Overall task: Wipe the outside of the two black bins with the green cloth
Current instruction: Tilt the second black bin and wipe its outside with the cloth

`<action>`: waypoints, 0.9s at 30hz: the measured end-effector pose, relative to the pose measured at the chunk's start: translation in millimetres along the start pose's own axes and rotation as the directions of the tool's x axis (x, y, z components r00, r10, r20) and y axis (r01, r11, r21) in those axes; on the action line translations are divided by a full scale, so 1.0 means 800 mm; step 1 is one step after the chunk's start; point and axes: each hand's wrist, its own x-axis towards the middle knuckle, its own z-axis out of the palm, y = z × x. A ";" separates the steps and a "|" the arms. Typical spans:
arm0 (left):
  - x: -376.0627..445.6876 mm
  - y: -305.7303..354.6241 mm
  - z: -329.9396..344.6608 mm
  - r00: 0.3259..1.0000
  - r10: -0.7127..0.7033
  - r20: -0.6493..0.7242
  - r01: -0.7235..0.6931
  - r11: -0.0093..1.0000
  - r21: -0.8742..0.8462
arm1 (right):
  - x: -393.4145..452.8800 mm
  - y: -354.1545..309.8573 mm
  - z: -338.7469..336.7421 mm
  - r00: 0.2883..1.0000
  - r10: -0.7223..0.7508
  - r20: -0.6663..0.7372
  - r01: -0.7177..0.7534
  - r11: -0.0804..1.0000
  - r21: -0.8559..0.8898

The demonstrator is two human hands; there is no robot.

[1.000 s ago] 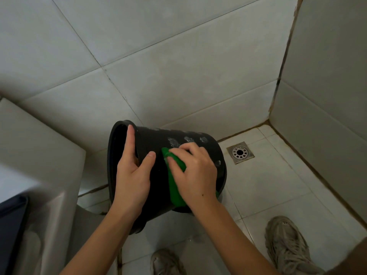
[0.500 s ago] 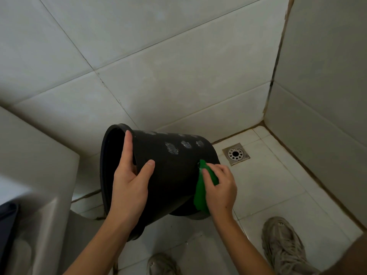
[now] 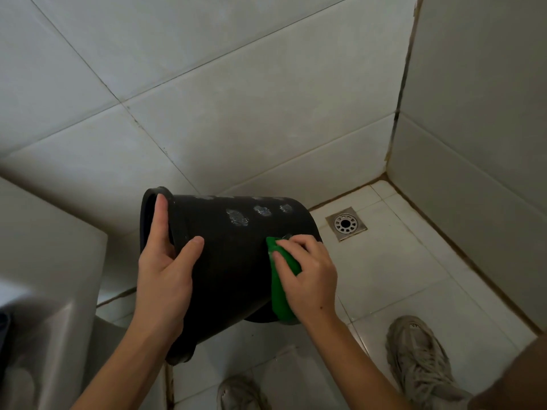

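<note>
One black bin (image 3: 231,261) is being held in the air, tipped on its side with the mouth to the left and the base to the right, above the tiled floor (image 3: 399,276) near the floor drain (image 3: 345,223). The second bin is not showing in this view. The left hand (image 3: 164,273) is gripping the rim, fingers curled closed over the lip and thumb pressing on the outer wall. The right hand (image 3: 307,279) is closed on the green cloth (image 3: 279,291), pressing it flat against the wall at the base end. Pale smears are sitting along the upper wall, apparently unwiped. Recommended practice: be turning the bin by the rim so those smears are coming under the cloth, keeping firm, overlapping strokes from base to rim, and keeping the left-hand grip steady so the bin is not slipping
</note>
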 end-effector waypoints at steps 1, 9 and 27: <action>-0.002 0.001 0.000 1.000 0.004 0.011 -0.004 1.000 0.011 | 0.007 0.003 -0.003 0.999 0.029 0.028 -0.029 0.999 -0.016; -0.012 -0.003 0.006 1.000 0.024 -0.001 -0.024 0.997 0.079 | 0.042 0.006 -0.013 0.971 0.219 0.097 -0.210 0.973 -0.098; -0.014 -0.001 0.007 0.998 0.045 0.045 -0.050 0.993 0.104 | -0.011 -0.079 -0.007 0.984 -0.118 0.131 0.108 0.991 0.084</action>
